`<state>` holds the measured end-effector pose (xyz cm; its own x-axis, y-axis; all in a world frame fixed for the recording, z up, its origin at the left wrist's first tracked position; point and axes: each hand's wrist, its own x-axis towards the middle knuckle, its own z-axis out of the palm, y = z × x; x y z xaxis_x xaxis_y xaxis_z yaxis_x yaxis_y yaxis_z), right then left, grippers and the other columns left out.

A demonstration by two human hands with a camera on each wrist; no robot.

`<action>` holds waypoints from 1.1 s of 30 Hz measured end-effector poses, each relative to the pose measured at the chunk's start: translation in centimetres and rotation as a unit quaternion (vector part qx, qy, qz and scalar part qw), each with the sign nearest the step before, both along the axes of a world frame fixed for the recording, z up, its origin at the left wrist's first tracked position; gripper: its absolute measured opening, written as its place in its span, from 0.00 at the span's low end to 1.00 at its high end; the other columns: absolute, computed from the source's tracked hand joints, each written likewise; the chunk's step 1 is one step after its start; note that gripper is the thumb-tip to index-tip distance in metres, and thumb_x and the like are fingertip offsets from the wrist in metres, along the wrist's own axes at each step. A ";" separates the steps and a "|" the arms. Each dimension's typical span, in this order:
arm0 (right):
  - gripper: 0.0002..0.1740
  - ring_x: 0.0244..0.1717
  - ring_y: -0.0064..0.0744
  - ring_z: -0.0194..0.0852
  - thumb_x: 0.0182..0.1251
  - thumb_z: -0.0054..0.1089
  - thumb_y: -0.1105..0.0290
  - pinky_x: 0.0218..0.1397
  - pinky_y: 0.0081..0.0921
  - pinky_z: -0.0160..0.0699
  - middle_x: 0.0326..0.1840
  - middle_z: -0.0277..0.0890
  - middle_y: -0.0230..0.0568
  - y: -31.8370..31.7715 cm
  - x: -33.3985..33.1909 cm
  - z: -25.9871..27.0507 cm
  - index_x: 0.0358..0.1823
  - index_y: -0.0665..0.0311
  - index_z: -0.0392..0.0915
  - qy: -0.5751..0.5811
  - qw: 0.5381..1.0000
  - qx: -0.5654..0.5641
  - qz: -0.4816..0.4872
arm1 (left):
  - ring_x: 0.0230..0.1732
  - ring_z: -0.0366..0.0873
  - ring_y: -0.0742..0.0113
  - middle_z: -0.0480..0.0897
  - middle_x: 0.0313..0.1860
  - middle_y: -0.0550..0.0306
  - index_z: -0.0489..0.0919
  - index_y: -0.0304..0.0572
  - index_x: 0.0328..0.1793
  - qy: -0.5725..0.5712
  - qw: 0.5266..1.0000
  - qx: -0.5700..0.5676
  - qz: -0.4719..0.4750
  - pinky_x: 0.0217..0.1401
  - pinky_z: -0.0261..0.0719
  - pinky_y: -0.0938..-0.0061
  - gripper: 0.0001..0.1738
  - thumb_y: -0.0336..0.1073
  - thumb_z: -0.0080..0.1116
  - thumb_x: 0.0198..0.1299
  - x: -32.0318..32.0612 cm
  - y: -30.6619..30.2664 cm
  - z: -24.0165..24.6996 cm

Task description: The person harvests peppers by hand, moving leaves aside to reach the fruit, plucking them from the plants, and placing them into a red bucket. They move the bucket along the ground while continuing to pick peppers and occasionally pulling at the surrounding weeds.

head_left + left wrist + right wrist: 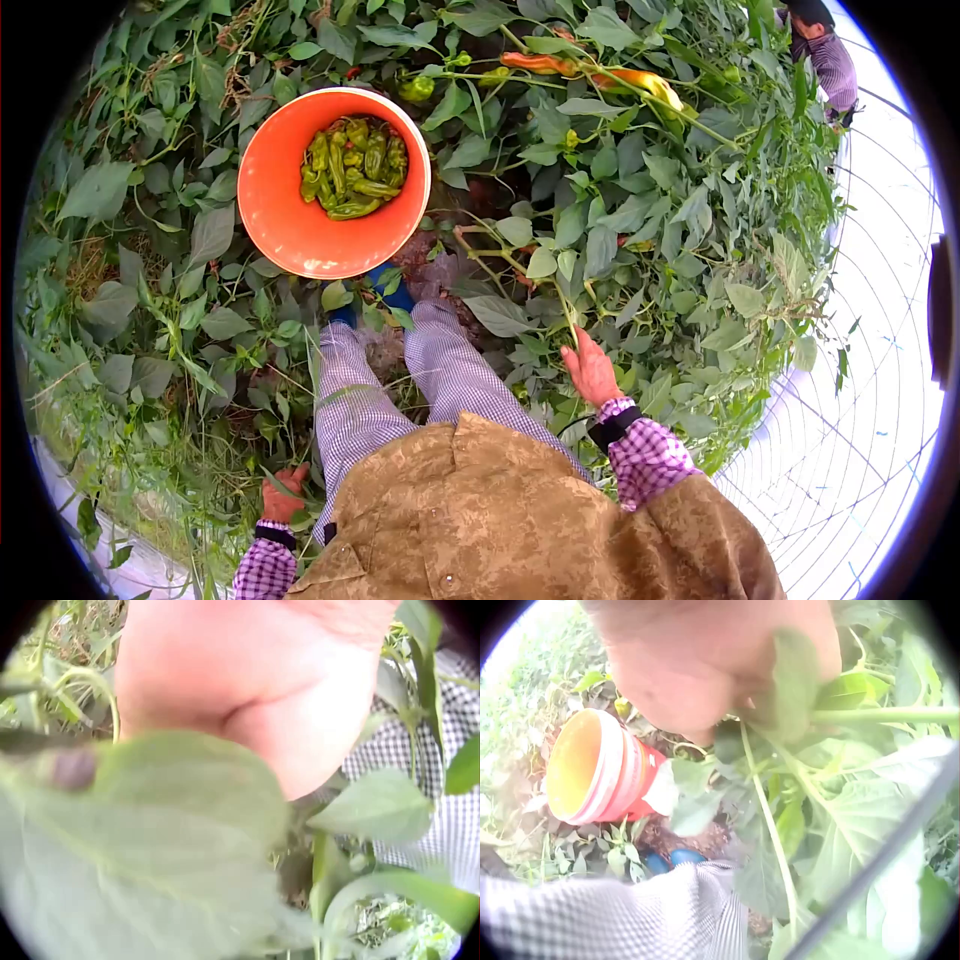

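My right hand [592, 370] is at a pepper plant beside my right leg, its fingers curled round a green stem [572, 312]. In the right wrist view, leaves partly cover those fingers, and a thick stem [885, 715] runs out to the right. My left hand [285, 492] hangs low by my left leg among weeds and leaves, loosely bent. A large leaf [150, 847] hides its fingertips in the left wrist view. An orange bucket [270, 215] stands ahead of my feet, with several green peppers [352, 165] inside.
Dense pepper plants surround me. Orange-red peppers [540, 64] hang beyond the bucket to the right. My blue shoes [395, 290] are just below the bucket. White sheeting [870, 400] lies along the right edge, where another person [828, 65] is bent over at the far corner.
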<state>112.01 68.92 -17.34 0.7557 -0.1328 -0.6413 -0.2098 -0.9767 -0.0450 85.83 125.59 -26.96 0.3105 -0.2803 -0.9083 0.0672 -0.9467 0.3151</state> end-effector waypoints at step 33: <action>0.19 0.60 0.41 0.65 0.73 0.45 0.58 0.56 0.44 0.71 0.67 0.64 0.35 -11.8 15.4 -13.5 0.62 0.51 0.71 -0.197 0.971 0.028 0.129 | 0.51 0.76 0.48 0.80 0.48 0.48 0.76 0.39 0.53 -0.143 0.870 -0.396 0.256 0.54 0.75 0.61 0.15 0.33 0.54 0.61 38.2 -28.1 -3.0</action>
